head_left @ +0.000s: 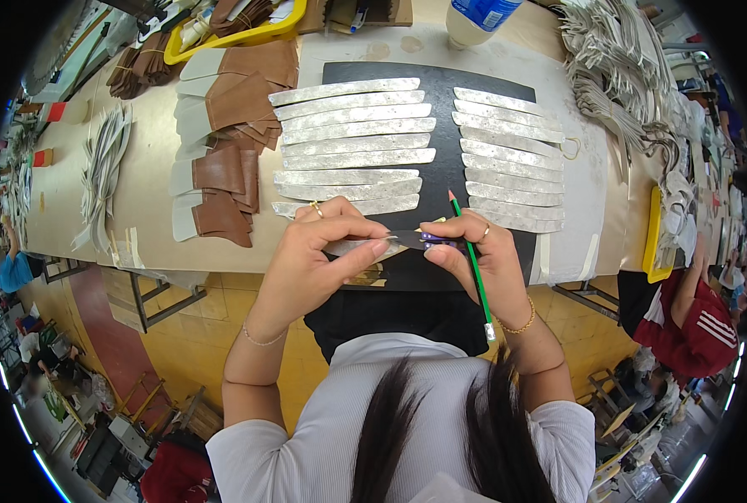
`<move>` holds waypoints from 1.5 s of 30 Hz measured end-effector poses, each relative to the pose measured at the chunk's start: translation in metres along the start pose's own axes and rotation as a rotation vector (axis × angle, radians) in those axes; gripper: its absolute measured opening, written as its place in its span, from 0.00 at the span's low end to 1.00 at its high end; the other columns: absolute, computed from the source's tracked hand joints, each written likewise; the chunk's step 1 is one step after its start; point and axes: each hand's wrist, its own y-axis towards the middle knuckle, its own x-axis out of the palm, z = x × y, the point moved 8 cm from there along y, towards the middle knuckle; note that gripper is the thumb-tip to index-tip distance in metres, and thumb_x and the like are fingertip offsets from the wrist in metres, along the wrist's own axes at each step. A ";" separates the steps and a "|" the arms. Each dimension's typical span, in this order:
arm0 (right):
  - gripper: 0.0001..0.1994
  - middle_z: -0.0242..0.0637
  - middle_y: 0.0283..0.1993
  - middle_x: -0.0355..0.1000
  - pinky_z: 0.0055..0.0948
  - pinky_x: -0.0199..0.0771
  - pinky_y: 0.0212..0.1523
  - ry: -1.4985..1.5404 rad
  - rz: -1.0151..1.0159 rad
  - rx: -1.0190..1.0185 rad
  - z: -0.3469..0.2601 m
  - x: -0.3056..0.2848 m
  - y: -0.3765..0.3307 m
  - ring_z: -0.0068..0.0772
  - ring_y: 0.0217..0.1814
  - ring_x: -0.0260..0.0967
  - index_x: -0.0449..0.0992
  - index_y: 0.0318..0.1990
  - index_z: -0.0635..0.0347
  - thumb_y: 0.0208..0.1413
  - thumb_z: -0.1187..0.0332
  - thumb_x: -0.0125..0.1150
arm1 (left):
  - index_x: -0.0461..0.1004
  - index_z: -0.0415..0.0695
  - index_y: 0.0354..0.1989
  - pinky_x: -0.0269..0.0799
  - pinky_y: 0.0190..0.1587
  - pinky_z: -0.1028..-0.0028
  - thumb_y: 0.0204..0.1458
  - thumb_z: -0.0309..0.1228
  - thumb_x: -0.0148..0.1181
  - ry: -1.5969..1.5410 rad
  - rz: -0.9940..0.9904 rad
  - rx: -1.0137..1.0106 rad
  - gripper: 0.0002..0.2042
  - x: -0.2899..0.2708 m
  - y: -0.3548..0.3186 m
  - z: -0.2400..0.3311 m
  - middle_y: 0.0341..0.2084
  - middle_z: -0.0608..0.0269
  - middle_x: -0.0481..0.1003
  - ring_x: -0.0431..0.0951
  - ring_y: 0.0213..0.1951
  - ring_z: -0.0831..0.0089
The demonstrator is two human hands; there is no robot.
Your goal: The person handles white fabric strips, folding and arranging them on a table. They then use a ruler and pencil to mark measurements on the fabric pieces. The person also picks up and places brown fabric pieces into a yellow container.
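Note:
My left hand is closed, pinching the end of a pale silvery strip between thumb and fingers in front of my chest. Facing it, my right hand grips a small purple-handled cutting tool whose dark end reaches toward the left fingertips. Whether it is scissors or snips I cannot make out. A green pencil is also tucked in the right hand, its tip pointing away from me. Beyond the hands, silvery strips lie in a left column and more strips in a right column on a black board.
Brown and grey leather pieces overlap left of the board. Bundled pale strips lie farther left, and a big heap at right. A yellow tray and a bottle stand at the back. A person in red is at right.

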 end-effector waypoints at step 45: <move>0.11 0.31 0.31 0.75 0.20 0.68 0.36 0.138 -0.084 0.172 0.019 0.003 0.001 0.18 0.32 0.69 0.82 0.41 0.60 0.53 0.65 0.71 | 0.82 0.42 0.32 0.62 0.38 0.75 0.50 0.29 0.68 -0.069 -0.035 -0.018 0.05 0.007 0.005 -0.003 0.24 0.68 0.72 0.70 0.29 0.76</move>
